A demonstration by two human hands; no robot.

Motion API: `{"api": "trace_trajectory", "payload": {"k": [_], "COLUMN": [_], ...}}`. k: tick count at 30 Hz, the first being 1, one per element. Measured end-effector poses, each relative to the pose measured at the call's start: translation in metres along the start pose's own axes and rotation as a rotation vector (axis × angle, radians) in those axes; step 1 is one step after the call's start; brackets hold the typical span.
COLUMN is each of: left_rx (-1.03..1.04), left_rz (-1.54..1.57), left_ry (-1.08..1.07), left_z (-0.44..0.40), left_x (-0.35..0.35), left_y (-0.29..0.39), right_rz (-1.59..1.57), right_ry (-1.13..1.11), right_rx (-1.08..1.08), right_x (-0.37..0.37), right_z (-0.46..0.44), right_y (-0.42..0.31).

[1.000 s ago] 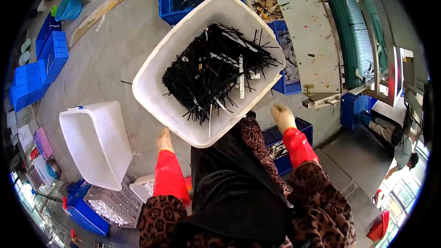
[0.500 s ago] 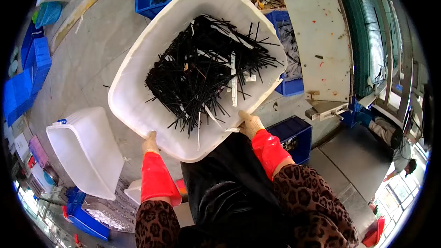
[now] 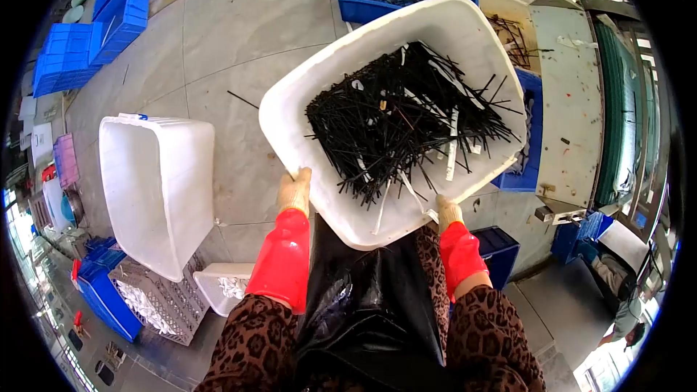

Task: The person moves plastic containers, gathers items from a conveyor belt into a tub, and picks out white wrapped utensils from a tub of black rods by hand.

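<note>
Currently, head view: looks down on a white tub (image 3: 290, 112) at the centre, in front of the person's black apron (image 3: 348, 297).
Tub contents: a heap of thin black sticks (image 3: 399, 120), mixed with white strips (image 3: 452, 147); bare wall shows around the heap.
Left hand (image 3: 294, 190): gloved; pinching the near left part of the tub rim, thumb on top, fingers hidden below.
Right hand (image 3: 449, 212): gloved; pinching the near right part of the rim, fingers mostly hidden.
Sleeves: a red cuff (image 3: 282, 255) covers each wrist.
Far blue bin (image 3: 359, 11): beyond the tub; holds black sticks.
Right-side blue bin (image 3: 524, 181): beside the tub, partly hidden by it; holds pale material.
Dark blue bin (image 3: 499, 243): near the right hand; contents cannot be told.
Second white tub (image 3: 192, 189): on the left, well apart from the first, its opening turned to the left.
Grey crate (image 3: 181, 305): below the second tub; holds white pieces.
Small white bin (image 3: 207, 289): beside the crate; holds white pieces.
Blue crates (image 3: 65, 58): grouped at upper left.
</note>
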State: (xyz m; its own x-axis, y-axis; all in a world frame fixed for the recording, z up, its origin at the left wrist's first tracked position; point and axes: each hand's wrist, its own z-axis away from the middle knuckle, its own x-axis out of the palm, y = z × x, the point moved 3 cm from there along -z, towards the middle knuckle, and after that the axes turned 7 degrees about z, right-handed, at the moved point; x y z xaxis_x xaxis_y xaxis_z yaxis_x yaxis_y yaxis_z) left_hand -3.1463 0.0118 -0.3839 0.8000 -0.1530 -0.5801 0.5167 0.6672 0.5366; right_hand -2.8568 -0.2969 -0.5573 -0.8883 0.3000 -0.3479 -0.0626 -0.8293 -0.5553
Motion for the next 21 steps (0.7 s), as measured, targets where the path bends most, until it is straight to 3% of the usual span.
{"api": "trace_trajectory", "payload": {"k": [2, 3, 4, 6, 8, 10, 13, 14, 16, 20, 21], "left_rx": [-0.011, -0.003, -0.047, -0.061, -0.161, -0.091, 0.025, 0.095, -0.095, -0.132, -0.080], "left_rz": [0.255, 0.070, 0.050, -0.168, -0.212, -0.157, -0.051, 0.032, -0.119, -0.253, -0.271], "left_ry": [-0.075, -0.041, -0.063, -0.094, -0.126, -0.076, -0.206, -0.212, -0.217, -0.189, -0.218], "left_z": [-0.012, -0.009, 0.003, -0.045, -0.049, -0.043, -0.045, -0.042, -0.034, -0.026, -0.039], "left_x": [0.001, 0.000, -0.005, 0.007, -0.008, -0.016, -0.006, 0.005, 0.015, 0.001, -0.005], "left_y": [0.006, 0.020, 0.040, -0.021, -0.030, -0.035, -0.037, -0.044, -0.029, -0.017, -0.031], "right_rz": [-0.155, -0.082, -0.392, -0.428, -0.468, -0.344, -0.294, -0.299, -0.268, -0.345, -0.193], "right_ry": [0.000, -0.061, 0.185, 0.174, 0.154, 0.171, 0.160, 0.210, 0.199, 0.249, 0.176], "right_rx": [0.111, 0.191, 0.600, 0.584, 0.516, 0.501, 0.199, 0.297, 0.335, 0.371, 0.198], "right_x": [0.010, 0.010, 0.017, 0.027, 0.049, 0.053, 0.039, 0.037, 0.034, 0.051, 0.058], "right_z": [0.022, 0.033, 0.082, 0.081, 0.083, 0.089, 0.059, 0.086, 0.080, 0.089, 0.086], "right_y": [-0.008, -0.048, -0.167, -0.173, -0.149, -0.142, -0.086, -0.135, -0.128, -0.096, -0.072]}}
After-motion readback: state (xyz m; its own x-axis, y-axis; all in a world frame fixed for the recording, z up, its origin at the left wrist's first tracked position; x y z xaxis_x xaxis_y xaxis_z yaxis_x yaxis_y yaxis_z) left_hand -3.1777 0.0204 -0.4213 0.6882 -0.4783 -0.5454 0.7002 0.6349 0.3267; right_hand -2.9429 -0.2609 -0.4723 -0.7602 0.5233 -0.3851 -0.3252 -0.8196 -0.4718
